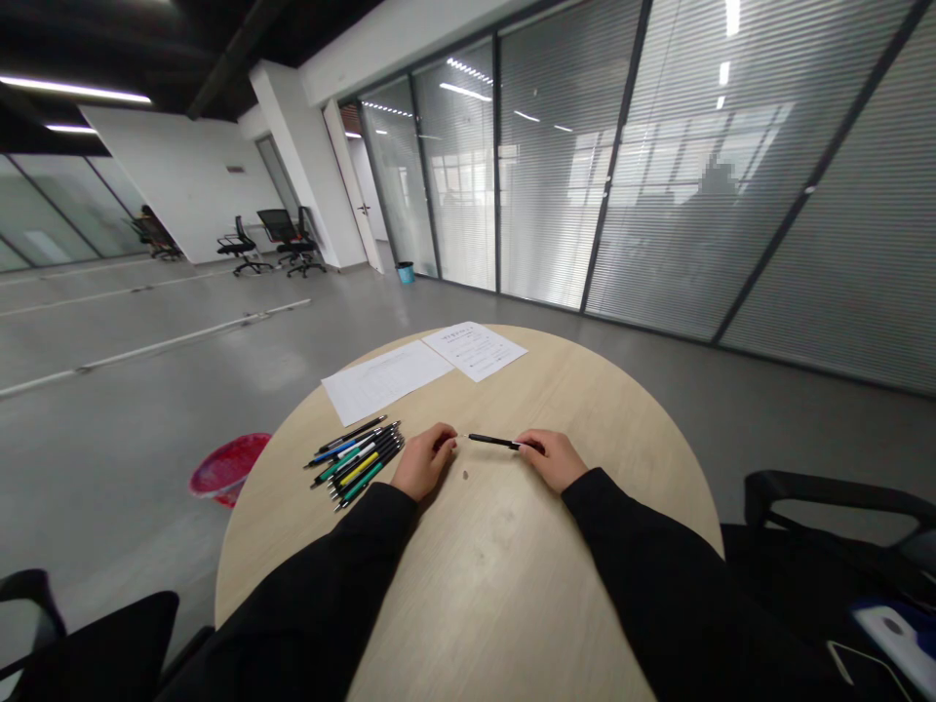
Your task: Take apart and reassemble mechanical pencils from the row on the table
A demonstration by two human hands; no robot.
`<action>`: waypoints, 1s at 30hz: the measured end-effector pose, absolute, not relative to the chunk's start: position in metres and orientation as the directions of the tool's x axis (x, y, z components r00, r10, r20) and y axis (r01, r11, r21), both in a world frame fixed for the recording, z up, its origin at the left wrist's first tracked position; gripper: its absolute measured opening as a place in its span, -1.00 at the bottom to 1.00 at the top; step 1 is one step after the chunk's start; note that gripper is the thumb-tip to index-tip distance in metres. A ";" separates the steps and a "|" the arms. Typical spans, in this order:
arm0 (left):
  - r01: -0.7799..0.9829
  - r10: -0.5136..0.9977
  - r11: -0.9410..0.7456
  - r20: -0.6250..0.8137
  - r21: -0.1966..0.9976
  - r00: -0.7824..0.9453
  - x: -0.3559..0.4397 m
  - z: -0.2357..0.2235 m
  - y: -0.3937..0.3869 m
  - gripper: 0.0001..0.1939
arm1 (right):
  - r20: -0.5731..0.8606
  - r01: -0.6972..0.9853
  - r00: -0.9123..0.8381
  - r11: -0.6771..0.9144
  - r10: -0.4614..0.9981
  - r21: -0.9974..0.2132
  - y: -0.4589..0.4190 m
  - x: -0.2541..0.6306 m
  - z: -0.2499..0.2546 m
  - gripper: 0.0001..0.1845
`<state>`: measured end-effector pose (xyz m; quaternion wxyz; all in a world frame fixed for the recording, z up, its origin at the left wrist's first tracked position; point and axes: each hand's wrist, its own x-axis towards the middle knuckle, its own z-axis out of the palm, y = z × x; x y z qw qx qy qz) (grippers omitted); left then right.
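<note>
And here's the black pen [493,442], out in the middle of the round wooden table [497,556], running almost straight across between the 2 hands! The right hand [554,460] has it, fingers [531,445] curled in and closed firmly over the pen's back end. Over on the other side, the left hand [425,463] sits just beside the thin metal tip, fingers [444,444] loosely curled and not quite open. Are they touching that tip? From up here, I cannot tell!

Left of the hands on the table, there's a tight fan of pens [358,463], with black, blue, green and yellow barrels side by side (a colourful lineup, that). Toward the table's far edge, 2 sheets of paper [387,382] [475,351] lie edge to edge, both printed. Black sleeves [343,570] [643,556] stretch in from the near side of the table. Down on the floor off the table's left edge sits a red bucket [229,466], and well beyond the table we've got a blue bin [405,273] and black office chairs [292,239].
</note>
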<state>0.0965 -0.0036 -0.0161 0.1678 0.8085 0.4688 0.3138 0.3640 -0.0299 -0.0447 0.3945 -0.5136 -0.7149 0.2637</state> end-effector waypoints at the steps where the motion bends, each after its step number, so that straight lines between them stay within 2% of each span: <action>1: 0.646 0.863 -0.505 0.351 0.572 0.364 0.097 -0.016 -0.004 -0.85 | 0.293 0.528 -0.161 0.333 0.943 -0.781 -0.030 0.364 -0.045 -0.82; 13: 0.628 0.844 -0.537 0.363 0.564 0.396 0.099 -0.015 -0.005 -0.84 | 0.304 0.531 -0.174 0.349 0.937 -0.772 -0.030 0.364 -0.046 -0.83; 21: 0.652 0.851 -0.521 0.394 0.551 0.347 0.097 -0.019 -0.001 -0.85 | 0.301 0.536 -0.164 0.341 0.939 -0.773 -0.029 0.364 -0.047 -0.82; 30: 0.637 0.864 -0.502 0.366 0.586 0.344 0.099 -0.016 -0.004 -0.83 | 0.299 0.532 -0.167 0.341 0.940 -0.775 -0.029 0.364 -0.047 -0.83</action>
